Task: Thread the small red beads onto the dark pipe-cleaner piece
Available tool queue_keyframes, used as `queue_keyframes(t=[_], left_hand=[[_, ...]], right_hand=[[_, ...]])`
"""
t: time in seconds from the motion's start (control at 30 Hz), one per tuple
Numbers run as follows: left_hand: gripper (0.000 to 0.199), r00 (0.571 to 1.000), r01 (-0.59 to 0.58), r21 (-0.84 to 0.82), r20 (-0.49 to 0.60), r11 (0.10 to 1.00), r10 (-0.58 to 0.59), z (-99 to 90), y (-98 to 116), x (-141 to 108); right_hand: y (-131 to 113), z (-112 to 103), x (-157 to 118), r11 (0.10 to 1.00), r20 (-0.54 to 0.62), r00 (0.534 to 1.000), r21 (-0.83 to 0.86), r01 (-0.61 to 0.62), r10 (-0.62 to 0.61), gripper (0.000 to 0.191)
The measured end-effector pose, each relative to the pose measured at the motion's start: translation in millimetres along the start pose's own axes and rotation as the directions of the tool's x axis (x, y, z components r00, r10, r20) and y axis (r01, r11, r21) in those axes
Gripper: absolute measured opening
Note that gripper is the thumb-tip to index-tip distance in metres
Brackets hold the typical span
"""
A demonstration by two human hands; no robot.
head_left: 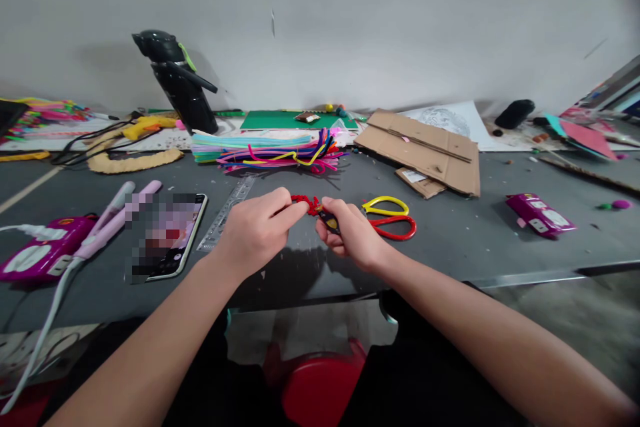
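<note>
Both my hands are close together above the grey table, just in front of me. My left hand is closed, its thumb and forefinger pinching a twisted red pipe cleaner. My right hand wraps round the dark blade part of a pair of scissors, which shows a gold mark between the fingers. The scissors' yellow and red handles stick out to the right behind that hand. At the fingertips of my right hand the red pipe cleaner meets the blade end; whether they touch is hidden.
Behind my hands lies a bundle of colourful pipe cleaners. A clear ruler, a phone and a pink hair straightener are at left. Cardboard and a purple packet lie right. A black flask stands at the back.
</note>
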State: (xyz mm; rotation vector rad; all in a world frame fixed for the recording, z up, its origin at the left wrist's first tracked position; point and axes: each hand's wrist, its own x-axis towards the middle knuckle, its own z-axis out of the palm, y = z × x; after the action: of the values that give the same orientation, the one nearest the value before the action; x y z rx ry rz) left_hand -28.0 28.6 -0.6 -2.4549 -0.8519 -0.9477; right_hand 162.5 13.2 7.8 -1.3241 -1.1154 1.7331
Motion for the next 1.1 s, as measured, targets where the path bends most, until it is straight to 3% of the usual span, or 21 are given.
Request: queue_keyframes(t=[0.4,0.5,0.57,0.63,0.7,0.73,0.8,0.9,1.1], left_hand=[[0.028,0.999,0.03,-0.034,0.035,0.999,-0.029,2.1,-3,-5],[0.023,0.984,0.181,-0.224,0.049,0.958,-0.174,1.5,0,-3],[0.014,0.921,0.382,-0.452,0.117,0.806,-0.37,0.2,2,1],[0.01,0.794,0.569,-0.68,0.307,0.463,-0.525,-1.1,5,4],[0.014,0.667,0.627,-0.779,0.528,0.013,-0.526,-1.3,8,6],[0.016,0.627,0.605,-0.775,0.606,-0.182,-0.49,-1.0,9,7],[0.019,0.587,0.533,-0.725,0.688,-0.436,-0.427,0.5,14,8],[0.019,0.571,0.478,-0.652,0.74,-0.588,-0.357,3.8,23,9],[0.021,0.598,0.439,-0.595,0.753,-0.673,-0.275,7.2,35,10]], right_hand=[[0,1,-2,1.0,0.008,1.0,0.007,0.023,-0.023,0.053],[1,-2,-1,0.998,0.011,0.999,-0.028,0.053,-0.053,0.054],[2,-5,0,0.985,0.016,0.991,-0.105,0.137,-0.136,0.055],[3,-9,-1,0.955,0.052,0.97,-0.173,0.243,-0.237,0.056],[4,-11,-4,0.929,0.116,0.944,-0.173,0.326,-0.31,0.057],[5,-12,-6,0.921,0.145,0.929,-0.15,0.36,-0.34,0.057],[7,-11,-9,0.905,0.184,0.9,-0.093,0.415,-0.394,0.056],[8,-9,-11,0.894,0.193,0.881,-0.038,0.446,-0.431,0.055],[8,-8,-10,0.895,0.181,0.879,0.007,0.447,-0.44,0.044]])
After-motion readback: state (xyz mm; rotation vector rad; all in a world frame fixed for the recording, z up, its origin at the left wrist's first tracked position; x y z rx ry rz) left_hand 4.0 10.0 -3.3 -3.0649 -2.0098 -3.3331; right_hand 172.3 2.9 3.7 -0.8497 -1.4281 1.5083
